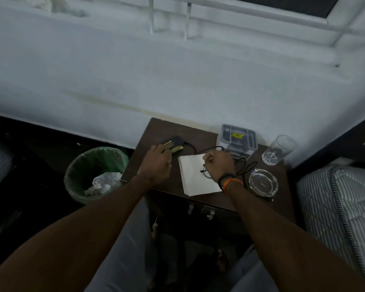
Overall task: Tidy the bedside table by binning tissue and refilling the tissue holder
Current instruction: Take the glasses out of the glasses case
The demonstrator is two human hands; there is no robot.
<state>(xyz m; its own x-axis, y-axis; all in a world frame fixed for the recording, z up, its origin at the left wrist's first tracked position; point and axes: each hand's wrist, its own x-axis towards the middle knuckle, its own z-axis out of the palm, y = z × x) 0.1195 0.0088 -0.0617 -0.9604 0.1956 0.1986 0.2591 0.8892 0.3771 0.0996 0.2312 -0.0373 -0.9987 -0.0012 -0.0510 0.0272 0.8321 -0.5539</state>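
A stack of white tissues (pixel 193 175) lies flat on the dark brown bedside table (pixel 198 133). My right hand (pixel 218 164) is over the stack's right edge, fingers curled round black-framed glasses (pixel 204 171) with a black cord. My left hand (pixel 156 163) grips the near end of a black glasses case (pixel 173 143) with gold lettering, left of the tissues. A green-lined bin (pixel 96 172) stands on the floor left of the table, with crumpled white tissue (pixel 103 182) inside. A clear grey plastic box (pixel 238 137) sits at the table's back.
A drinking glass (pixel 279 150) stands at the table's back right and a glass ashtray (pixel 262 183) at its front right. A striped mattress (pixel 341 197) lies to the right. The white wall runs behind the table. Drawer handles (pixel 200 209) show below the table's front edge.
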